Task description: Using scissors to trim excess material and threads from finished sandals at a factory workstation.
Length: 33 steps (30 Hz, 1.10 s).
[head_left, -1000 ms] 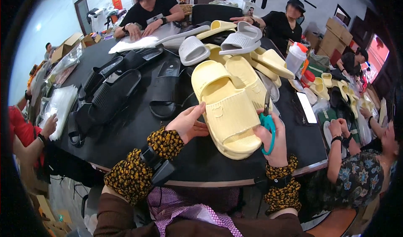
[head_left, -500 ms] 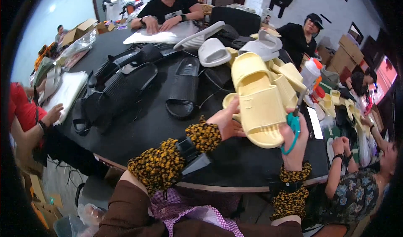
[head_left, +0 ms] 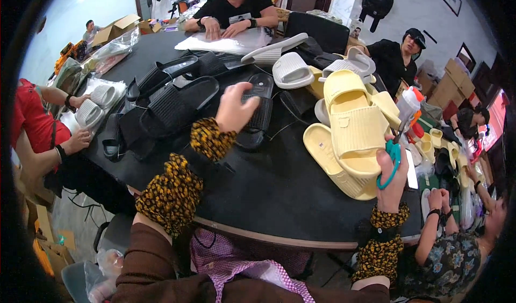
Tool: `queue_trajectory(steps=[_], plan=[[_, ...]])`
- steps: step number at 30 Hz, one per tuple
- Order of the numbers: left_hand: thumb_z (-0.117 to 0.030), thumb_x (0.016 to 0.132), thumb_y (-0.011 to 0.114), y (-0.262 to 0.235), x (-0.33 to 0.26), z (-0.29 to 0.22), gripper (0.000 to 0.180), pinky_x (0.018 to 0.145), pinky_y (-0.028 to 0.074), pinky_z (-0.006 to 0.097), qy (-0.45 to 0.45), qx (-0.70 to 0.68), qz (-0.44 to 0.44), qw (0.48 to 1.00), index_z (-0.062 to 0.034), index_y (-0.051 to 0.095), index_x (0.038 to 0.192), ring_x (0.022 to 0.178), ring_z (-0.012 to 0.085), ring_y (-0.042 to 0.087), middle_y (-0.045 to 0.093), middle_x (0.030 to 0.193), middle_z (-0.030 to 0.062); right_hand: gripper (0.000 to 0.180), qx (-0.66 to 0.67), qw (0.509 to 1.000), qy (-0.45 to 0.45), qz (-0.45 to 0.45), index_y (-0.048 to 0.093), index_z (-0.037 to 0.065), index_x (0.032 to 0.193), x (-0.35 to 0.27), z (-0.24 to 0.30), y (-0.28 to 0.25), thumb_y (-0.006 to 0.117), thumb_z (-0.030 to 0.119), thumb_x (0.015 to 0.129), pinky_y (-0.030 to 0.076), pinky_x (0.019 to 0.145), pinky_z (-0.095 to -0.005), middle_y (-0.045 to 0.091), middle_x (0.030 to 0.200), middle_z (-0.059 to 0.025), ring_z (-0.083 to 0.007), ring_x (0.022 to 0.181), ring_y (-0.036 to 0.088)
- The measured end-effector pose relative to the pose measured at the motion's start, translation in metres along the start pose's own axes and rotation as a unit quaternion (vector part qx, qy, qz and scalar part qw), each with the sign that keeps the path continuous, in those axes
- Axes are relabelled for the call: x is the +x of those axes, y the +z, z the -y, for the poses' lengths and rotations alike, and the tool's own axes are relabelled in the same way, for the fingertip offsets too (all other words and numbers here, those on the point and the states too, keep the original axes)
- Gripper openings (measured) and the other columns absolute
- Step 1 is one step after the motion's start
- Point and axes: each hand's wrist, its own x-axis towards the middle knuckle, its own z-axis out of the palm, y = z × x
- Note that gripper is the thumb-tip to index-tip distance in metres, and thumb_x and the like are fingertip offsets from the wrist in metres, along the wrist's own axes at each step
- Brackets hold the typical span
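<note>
My left hand (head_left: 235,108) is above the middle of the table, fingers apart and holding nothing, over a black slide slipper (head_left: 260,109). My right hand (head_left: 391,180) is closed on scissors with teal handles (head_left: 395,160), their blades pointing away from me. Its thumb is at the toe of a pale yellow slide slipper (head_left: 357,128); whether it grips the slipper or only touches it, I cannot tell. That slipper lies tilted over another yellow slipper (head_left: 328,158). More black slippers (head_left: 174,107) lie to the left, some joined by thin strings.
Light grey slippers (head_left: 293,69) are piled at the back. A white bottle with an orange cap (head_left: 409,101) stands at the right. Across the black table (head_left: 269,195), a person rests both hands on white plastic bags (head_left: 226,42). At the left, someone in red handles grey slippers (head_left: 91,112).
My left hand has let go of the yellow slipper and moved left over the black slippers. The yellow slipper now rests on the other one. My right hand keeps the scissors.
</note>
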Motion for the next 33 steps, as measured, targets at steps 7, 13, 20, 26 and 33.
queue_trajectory(steps=[7, 13, 20, 26, 33], plan=[[-0.04, 0.08, 0.063, 0.004, -0.001, 0.067, 0.06, 0.085, 0.046, 0.035, -0.147, -0.05, 0.153, 0.976, 0.0023, 0.05, 0.12, 0.098, 0.0291, 0.058, 0.061, 0.102, 0.02, 0.036, -0.001, 1.0, -0.008, 0.01, 0.053, -0.002, 0.11, 0.002, -0.006, 0.014, 0.064, 0.011, 0.079, 0.039, 0.072, -0.0195, 0.049, 0.087, 0.0007, -0.0063, 0.078, 0.046], [-0.039, 0.078, 0.064, 0.035, -0.015, 0.01, 0.067, 0.089, 0.045, 0.035, -0.126, -0.106, 0.199, 0.966, 0.0007, 0.043, 0.128, 0.103, 0.034, 0.058, 0.059, 0.107, 0.0267, 0.036, -0.009, 1.0, -0.003, 0.018, 0.053, -0.001, 0.11, 0.003, -0.005, 0.015, 0.065, 0.013, 0.079, 0.039, 0.071, -0.0192, 0.049, 0.088, 0.001, -0.0059, 0.077, 0.046], [-0.036, 0.081, 0.061, 0.031, -0.022, -0.002, 0.062, 0.094, 0.041, 0.037, -0.164, -0.094, 0.214, 0.959, -0.0043, 0.041, 0.131, 0.113, 0.0336, 0.052, 0.055, 0.118, 0.0235, 0.039, -0.027, 0.999, -0.038, 0.005, 0.051, -0.003, 0.112, 0.005, 0.009, 0.027, 0.063, 0.019, 0.082, 0.039, 0.078, -0.0219, 0.052, 0.094, -0.0024, -0.0086, 0.084, 0.049], [-0.028, 0.08, 0.062, 0.03, -0.035, 0.004, 0.066, 0.099, 0.038, 0.038, -0.113, -0.108, 0.214, 0.964, 0.0024, 0.035, 0.132, 0.118, 0.0368, 0.047, 0.05, 0.123, 0.0277, 0.039, -0.127, 0.985, 0.03, 0.11, 0.05, -0.003, 0.114, 0.02, -0.012, 0.041, 0.063, 0.007, 0.079, 0.039, 0.053, -0.0205, 0.056, 0.074, -0.0008, -0.0065, 0.061, 0.049], [-0.026, 0.082, 0.06, 0.006, -0.044, -0.028, 0.063, 0.1, 0.037, 0.039, -0.122, -0.092, 0.26, 0.953, 0.0019, 0.035, 0.132, 0.121, 0.0386, 0.042, 0.044, 0.127, 0.0282, 0.044, -0.404, 0.896, -0.043, 0.177, 0.053, 0.003, 0.111, 0.015, 0.002, 0.057, 0.069, 0.02, 0.075, 0.048, 0.067, -0.0394, 0.064, 0.081, -0.0199, -0.0337, 0.074, 0.063]])
